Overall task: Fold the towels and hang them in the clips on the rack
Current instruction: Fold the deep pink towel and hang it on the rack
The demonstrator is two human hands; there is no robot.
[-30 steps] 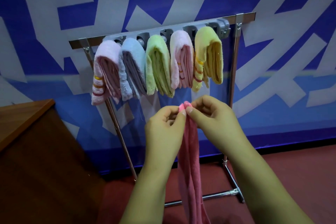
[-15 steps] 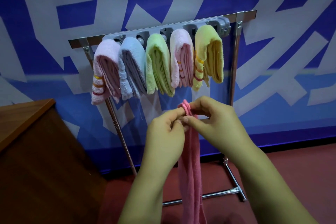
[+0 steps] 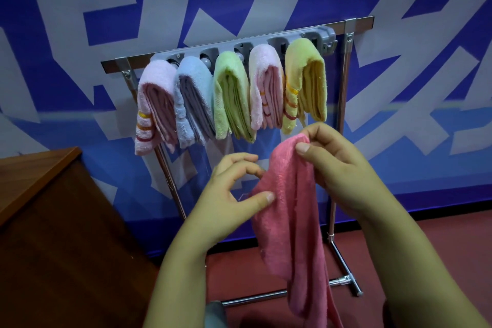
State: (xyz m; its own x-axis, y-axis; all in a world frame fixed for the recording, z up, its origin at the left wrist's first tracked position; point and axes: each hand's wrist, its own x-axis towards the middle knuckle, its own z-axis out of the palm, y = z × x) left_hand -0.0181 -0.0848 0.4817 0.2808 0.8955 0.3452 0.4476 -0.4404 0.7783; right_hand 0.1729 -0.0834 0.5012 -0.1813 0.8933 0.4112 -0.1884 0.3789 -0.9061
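Both hands are raised in front: the right hand (image 3: 343, 165) pinches higher with curled fingers, the left hand (image 3: 231, 194) pinches lower.

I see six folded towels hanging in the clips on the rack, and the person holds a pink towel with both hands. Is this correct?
Not quite: the head view shows five folded towels on the rack, not six. Both the left hand and right hand do hold the pink towel.

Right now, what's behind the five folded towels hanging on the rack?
Behind the five folded towels runs the grey clip bar on the rack, with a blue-and-white patterned wall beyond. The clips holding each towel are mostly covered by the towels.
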